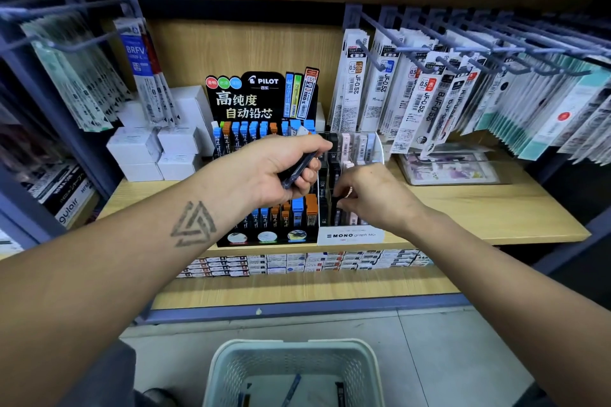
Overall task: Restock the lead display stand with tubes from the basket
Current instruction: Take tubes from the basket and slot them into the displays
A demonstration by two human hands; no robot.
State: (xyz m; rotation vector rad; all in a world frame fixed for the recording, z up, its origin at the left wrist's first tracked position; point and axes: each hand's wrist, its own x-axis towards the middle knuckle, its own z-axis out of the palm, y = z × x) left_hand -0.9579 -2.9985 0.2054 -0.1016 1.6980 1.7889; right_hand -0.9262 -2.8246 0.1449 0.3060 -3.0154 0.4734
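A wooden shelf (479,208) runs across the view, with racks of hanging refill packs (429,92) above it at right and more packs (76,76) at left. White boxes (158,149) are stacked on the shelf left of centre. In the middle stands the black stand (251,99), its header printed PILOT, with rows of lead tubes capped in blue and orange. Touching its right side is a clear rack (350,235) labelled MONO graph, holding black, pink and pale tubes in narrow slots.

On the floor below, at the bottom edge, sits a pale basket (294,353); a few dark tubes (292,387) lie on its bottom, well apart from both hands.

Both forearms reach over the basket to the shelf. The left hand (271,172) is in front of the stand, fingers curled round a bundle (299,168) of dark tubes whose ends stick out toward the clear rack. The right hand (370,195) is just beside it, lower and to the right, over the front rows of the clear rack. Its thumb and fingertips pinch the top of one black tube (337,205), which stands upright in or just above a slot; which cannot be told. The two hands are near but not touching.
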